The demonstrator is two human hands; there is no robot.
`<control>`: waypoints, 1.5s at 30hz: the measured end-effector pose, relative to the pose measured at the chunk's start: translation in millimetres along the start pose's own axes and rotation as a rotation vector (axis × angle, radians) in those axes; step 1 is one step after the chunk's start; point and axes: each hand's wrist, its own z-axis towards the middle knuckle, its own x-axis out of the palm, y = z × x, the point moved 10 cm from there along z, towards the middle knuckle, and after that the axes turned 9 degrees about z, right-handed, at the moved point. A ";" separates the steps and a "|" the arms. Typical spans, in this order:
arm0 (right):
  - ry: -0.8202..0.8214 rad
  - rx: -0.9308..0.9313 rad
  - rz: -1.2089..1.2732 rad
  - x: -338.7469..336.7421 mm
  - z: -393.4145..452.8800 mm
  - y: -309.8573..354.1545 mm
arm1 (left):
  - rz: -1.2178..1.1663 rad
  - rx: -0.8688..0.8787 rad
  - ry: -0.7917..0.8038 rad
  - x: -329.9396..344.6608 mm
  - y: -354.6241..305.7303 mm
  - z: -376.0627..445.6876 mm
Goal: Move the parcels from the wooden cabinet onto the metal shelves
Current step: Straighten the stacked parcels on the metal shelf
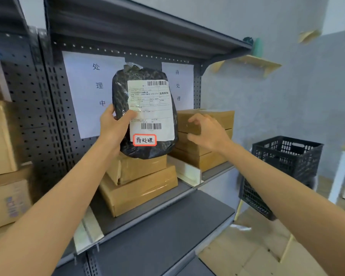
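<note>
Left grip (116, 124) clasps the black plastic-wrapped parcel (143, 116) upright so its label reads; right grip (205, 130), released, reaches toward the brown cardboard boxes (205, 136) just beyond it.

From my feed, the small print on the shipping label (150, 108) is too fine to read, right beside my left hand (113, 126). That hand's fingers are hidden behind the black parcel (145, 112), which also covers part of the paper sign (177, 84) behind it. The brown boxes (205, 119) past my right hand (207, 130) are smeared with blur, as are the hand's fingertips. Left of my left arm, cartons (2, 140) are cut off by the frame edge.
</note>
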 end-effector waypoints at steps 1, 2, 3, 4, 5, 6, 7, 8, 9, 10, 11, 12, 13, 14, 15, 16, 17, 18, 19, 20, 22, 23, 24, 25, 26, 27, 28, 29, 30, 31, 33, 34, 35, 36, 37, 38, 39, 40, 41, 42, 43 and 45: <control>-0.006 -0.001 0.001 -1.1 6.7 -11.8 | 0.001 -0.009 -0.004 11.3 5.6 4.6; -0.014 -0.004 0.005 -2.4 13.1 -23.6 | 0.000 -0.017 -0.007 23.1 11.5 9.1; -0.024 -0.006 0.012 -3.8 19.2 -35.4 | -0.002 -0.019 -0.009 35.5 16.6 12.8; -0.033 -0.010 0.018 -5.6 25.3 -47.7 | -0.003 -0.018 -0.008 48.6 21.1 16.0; -0.039 -0.017 0.020 -7.5 31.8 -59.9 | -0.004 -0.018 -0.008 61.7 25.1 19.3; -0.040 -0.027 0.015 -9.2 39.0 -72.0 | 0.000 -0.022 -0.011 74.5 29.4 23.2; -0.038 -0.039 0.008 -11.3 46.8 -83.5 | 0.007 -0.028 -0.019 86.5 33.3 27.8; -0.031 -0.053 0.009 -13.3 56.0 -95.1 | 0.013 -0.033 -0.029 98.6 36.6 32.9; -0.022 -0.069 0.016 -15.7 66.5 -106.6 | 0.015 -0.036 -0.044 110.7 38.7 38.1; -0.013 -0.088 0.027 -18.8 77.7 -117.7 | 0.009 -0.039 -0.062 122.7 39.8 43.6; -0.006 -0.105 0.038 -22.6 89.6 -129.2 | 0.002 -0.036 -0.084 134.3 40.0 49.2; -0.001 -0.121 0.046 -26.9 101.7 -140.8 | 0.003 -0.028 -0.109 145.7 39.3 55.4; 0.003 -0.136 0.054 -31.4 113.3 -152.2 | 0.010 -0.021 -0.129 157.0 38.1 61.2; 0.007 -0.149 0.065 -35.5 124.3 -163.5 | 0.012 -0.019 -0.147 168.1 37.5 67.3; 0.011 -0.161 0.079 -38.8 134.9 -174.8 | 0.009 -0.021 -0.166 178.0 37.8 73.7; 0.017 -0.170 0.091 -41.2 144.9 -186.1 | 0.004 -0.026 -0.184 187.5 38.7 79.9; 0.023 -0.179 0.100 -42.7 154.3 -196.8 | 0.000 -0.033 -0.200 196.0 40.2 85.5; 0.026 -0.186 0.109 -43.3 163.5 -207.1 | -0.003 -0.041 -0.215 203.2 42.0 91.1; 0.025 -0.191 0.120 -43.8 172.8 -216.7 | 0.000 -0.049 -0.230 209.4 43.2 96.4; 0.024 -0.192 0.133 -43.7 181.8 -225.7 | 0.008 -0.057 -0.244 214.6 44.0 102.0; 0.023 -0.188 0.157 -41.2 197.7 -241.2 | 0.020 -0.079 -0.268 221.7 44.4 113.1; 0.023 -0.186 0.171 -39.3 204.9 -247.5 | 0.024 -0.091 -0.275 224.7 44.2 119.0; 0.022 -0.185 0.186 -37.1 211.9 -252.8 | 0.029 -0.102 -0.281 227.5 44.1 125.2; 0.021 -0.188 0.200 -35.2 218.6 -256.4 | 0.032 -0.114 -0.287 229.9 43.8 131.0; 0.022 -0.191 0.212 -33.2 224.5 -259.1 | 0.033 -0.127 -0.289 232.9 44.5 137.2; 0.020 -0.196 0.217 -31.9 230.1 -261.0 | 0.035 -0.139 -0.286 236.4 45.6 143.0; 0.016 -0.200 0.218 -31.1 235.3 -262.6 | 0.041 -0.151 -0.281 240.0 48.0 149.2; 0.011 -0.200 0.220 -30.3 240.1 -264.8 | 0.048 -0.166 -0.273 244.6 50.6 154.5; 0.009 -0.197 0.220 -29.1 244.4 -267.0 | 0.053 -0.186 -0.263 249.1 54.7 160.5; 0.014 -0.198 0.211 -26.6 248.6 -268.9 | 0.054 -0.209 -0.249 254.4 59.1 165.1; 0.033 -0.208 0.172 -19.2 256.6 -273.6 | 0.065 -0.262 -0.229 264.6 70.6 172.3; 0.039 -0.212 0.162 -16.4 260.6 -276.2 | 0.072 -0.289 -0.228 268.1 76.7 175.7; 0.040 -0.214 0.167 -14.6 264.7 -279.2 | 0.078 -0.315 -0.227 271.3 81.5 177.9; 0.039 -0.214 0.179 -13.5 268.6 -281.9 | 0.080 -0.337 -0.229 272.8 85.9 181.0; 0.035 -0.217 0.190 -13.4 273.0 -284.0 | 0.079 -0.359 -0.234 273.8 88.4 183.2; 0.033 -0.223 0.199 -13.4 277.3 -285.7 | 0.089 -0.382 -0.241 273.5 91.6 186.6; 0.034 -0.228 0.208 -13.3 281.5 -286.8 | 0.103 -0.403 -0.243 274.5 93.3 188.1; 0.038 -0.234 0.217 -13.3 285.7 -286.9 | 0.118 -0.416 -0.248 275.4 94.4 190.3; 0.041 -0.240 0.229 -13.1 289.8 -286.7 | 0.135 -0.430 -0.249 277.8 95.2 192.4; 0.045 -0.248 0.240 -12.2 294.1 -286.4 | 0.150 -0.446 -0.237 283.0 96.3 194.1; 0.055 -0.256 0.251 -10.5 298.4 -286.1 | 0.159 -0.473 -0.218 289.7 98.7 195.0; 0.082 -0.267 0.263 -3.7 306.0 -286.0 | 0.183 -0.534 -0.199 299.2 106.0 195.4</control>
